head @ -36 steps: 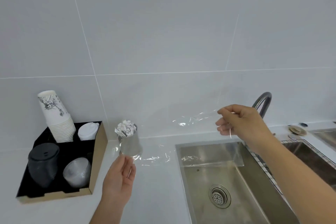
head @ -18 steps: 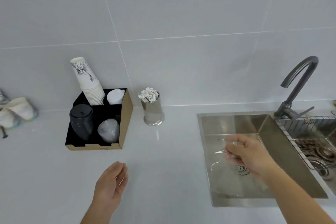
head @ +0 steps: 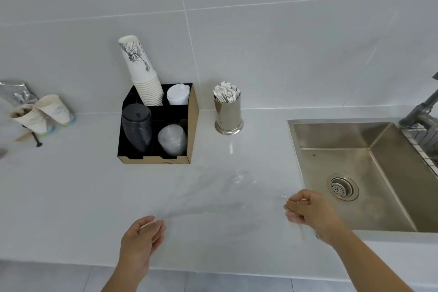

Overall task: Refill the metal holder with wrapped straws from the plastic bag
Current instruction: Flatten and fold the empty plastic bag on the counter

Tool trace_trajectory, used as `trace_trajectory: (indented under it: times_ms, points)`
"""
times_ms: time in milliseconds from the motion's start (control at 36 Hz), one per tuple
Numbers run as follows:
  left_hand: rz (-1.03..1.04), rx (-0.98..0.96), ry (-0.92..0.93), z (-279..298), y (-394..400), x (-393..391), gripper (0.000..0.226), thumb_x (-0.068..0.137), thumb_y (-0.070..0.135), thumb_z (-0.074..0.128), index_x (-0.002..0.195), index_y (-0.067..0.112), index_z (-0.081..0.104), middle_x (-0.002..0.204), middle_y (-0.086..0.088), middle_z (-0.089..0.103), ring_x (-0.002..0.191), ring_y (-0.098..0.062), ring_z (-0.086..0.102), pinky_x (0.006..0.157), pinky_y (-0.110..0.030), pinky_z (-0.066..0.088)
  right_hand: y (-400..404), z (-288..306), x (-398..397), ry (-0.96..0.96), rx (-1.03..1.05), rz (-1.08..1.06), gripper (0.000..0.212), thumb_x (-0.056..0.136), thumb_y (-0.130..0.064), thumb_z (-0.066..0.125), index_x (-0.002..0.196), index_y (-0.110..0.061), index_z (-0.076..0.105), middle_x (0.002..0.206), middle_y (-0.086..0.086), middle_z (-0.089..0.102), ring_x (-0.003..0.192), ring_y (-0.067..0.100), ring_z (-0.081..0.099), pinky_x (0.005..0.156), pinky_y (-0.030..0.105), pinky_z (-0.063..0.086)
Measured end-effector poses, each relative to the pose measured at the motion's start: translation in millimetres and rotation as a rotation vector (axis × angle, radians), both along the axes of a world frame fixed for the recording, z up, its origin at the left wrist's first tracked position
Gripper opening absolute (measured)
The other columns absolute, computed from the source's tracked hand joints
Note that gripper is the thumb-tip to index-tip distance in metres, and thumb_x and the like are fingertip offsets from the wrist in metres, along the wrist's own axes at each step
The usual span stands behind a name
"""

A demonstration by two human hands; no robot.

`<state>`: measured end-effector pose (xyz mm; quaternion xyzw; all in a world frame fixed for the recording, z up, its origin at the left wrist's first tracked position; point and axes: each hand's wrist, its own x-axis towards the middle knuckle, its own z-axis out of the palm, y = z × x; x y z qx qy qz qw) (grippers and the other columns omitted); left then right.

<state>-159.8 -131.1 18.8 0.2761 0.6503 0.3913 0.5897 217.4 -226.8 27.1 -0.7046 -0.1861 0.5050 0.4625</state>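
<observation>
The metal holder (head: 228,114) stands upright on the white counter by the wall, between the cup box and the sink. Wrapped straws (head: 226,95) fill its top. My right hand (head: 310,213) is at the sink's front left corner, shut on the clear plastic bag (head: 239,179). The bag is a faint, blurred film spreading left over the counter. My left hand (head: 142,242) hovers near the counter's front edge with fingers loosely curled and apart. The film's blur reaches towards it, but I see nothing gripped in it.
A black cardboard cup box (head: 193,125) holds a stack of paper cups (head: 139,71) and lids, left of the holder. The steel sink (head: 355,173) and faucet (head: 424,111) lie to the right. Used paper cups (head: 40,111) sit at far left.
The holder was set down by the wall and my left hand let go and drew back. My right hand brought the bag down from the faucet to the counter's front; my view tilted down.
</observation>
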Motion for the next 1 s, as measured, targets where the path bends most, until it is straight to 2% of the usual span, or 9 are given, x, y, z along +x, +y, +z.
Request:
trace_trajectory:
  times_ms: [139, 250, 417, 500, 583, 722, 833, 944, 1000]
  points:
    - [-0.001, -0.077, 0.026, -15, 2, -48, 0.026, 0.088, 0.0, 0.065, 0.112, 0.011, 0.061, 0.097, -0.018, 0.07, 0.086, -0.023, 0.067, 0.075, -0.033, 0.053, 11, -14, -36, 0.015, -0.054, 0.056, 0.009, 0.083, 0.011, 0.067, 0.08, 0.006, 0.061, 0.075, 0.027, 0.067, 0.06, 0.029, 0.062, 0.065, 0.037, 0.061]
    - [-0.046, -0.143, 0.053, -27, 0, -84, 0.028, 0.088, 0.002, 0.066, 0.114, 0.009, 0.062, 0.091, -0.016, 0.073, 0.087, -0.025, 0.067, 0.074, -0.035, 0.053, 15, -20, -63, 0.034, -0.109, 0.1, 0.005, 0.085, 0.006, 0.066, 0.081, 0.006, 0.063, 0.074, 0.025, 0.069, 0.061, 0.029, 0.062, 0.074, 0.044, 0.061]
    - [-0.026, -0.118, 0.099, -37, 7, -122, 0.024, 0.086, -0.003, 0.066, 0.109, 0.004, 0.06, 0.082, -0.016, 0.068, 0.071, -0.018, 0.066, 0.07, -0.027, 0.054, 23, -33, -108, 0.075, -0.196, 0.079, 0.011, 0.09, -0.005, 0.065, 0.08, -0.001, 0.063, 0.071, 0.019, 0.068, 0.057, 0.026, 0.062, 0.063, 0.037, 0.061]
    - [0.002, -0.095, 0.106, -38, 15, -135, 0.025, 0.086, -0.005, 0.066, 0.109, 0.003, 0.059, 0.082, -0.015, 0.065, 0.072, -0.019, 0.064, 0.065, -0.02, 0.058, 30, -37, -128, 0.116, -0.196, 0.021, 0.011, 0.092, -0.01, 0.064, 0.085, -0.002, 0.064, 0.072, 0.019, 0.065, 0.055, 0.025, 0.059, 0.062, 0.036, 0.059]
    - [0.03, -0.064, 0.123, -38, 23, -153, 0.026, 0.086, -0.006, 0.065, 0.11, 0.0, 0.059, 0.081, -0.016, 0.065, 0.069, -0.019, 0.063, 0.072, -0.026, 0.056, 36, -41, -150, 0.192, -0.196, 0.037, 0.012, 0.091, -0.017, 0.066, 0.095, -0.006, 0.066, 0.079, 0.016, 0.066, 0.061, 0.025, 0.062, 0.064, 0.036, 0.058]
    - [0.064, -0.068, 0.138, -45, 35, -186, 0.027, 0.086, -0.006, 0.065, 0.112, -0.002, 0.059, 0.085, -0.016, 0.066, 0.071, -0.019, 0.066, 0.072, -0.025, 0.059, 44, -46, -188, 0.281, -0.176, 0.059, 0.025, 0.086, 0.0, 0.067, 0.109, -0.008, 0.061, 0.082, 0.018, 0.064, 0.072, 0.029, 0.053, 0.066, 0.035, 0.057]
    - [0.059, -0.06, 0.18, -49, 42, -204, 0.027, 0.086, -0.006, 0.066, 0.111, -0.001, 0.059, 0.085, -0.018, 0.067, 0.074, -0.022, 0.064, 0.07, -0.021, 0.058, 50, -53, -213, 0.167, -0.153, -0.011, 0.012, 0.082, 0.009, 0.065, 0.092, 0.003, 0.063, 0.076, 0.021, 0.062, 0.067, 0.027, 0.056, 0.059, 0.029, 0.058]
    - [0.011, -0.084, 0.243, -52, 51, -227, 0.033, 0.074, 0.001, 0.077, 0.103, 0.003, 0.061, 0.07, -0.009, 0.07, 0.073, -0.026, 0.062, 0.088, -0.039, 0.052, 62, -59, -235, 0.059, -0.153, -0.048, 0.014, 0.08, 0.011, 0.066, 0.073, 0.0, 0.062, 0.063, 0.017, 0.058, 0.049, 0.022, 0.052, 0.051, 0.027, 0.049]
    - [-0.07, -0.078, 0.337, -53, 56, -234, 0.036, 0.067, 0.012, 0.076, 0.101, 0.009, 0.063, 0.064, -0.003, 0.069, 0.073, -0.025, 0.059, 0.083, -0.038, 0.05, 67, -60, -241, 0.041, -0.146, -0.054, 0.011, 0.078, 0.012, 0.065, 0.075, 0.003, 0.062, 0.062, 0.018, 0.057, 0.049, 0.023, 0.051, 0.057, 0.032, 0.048]
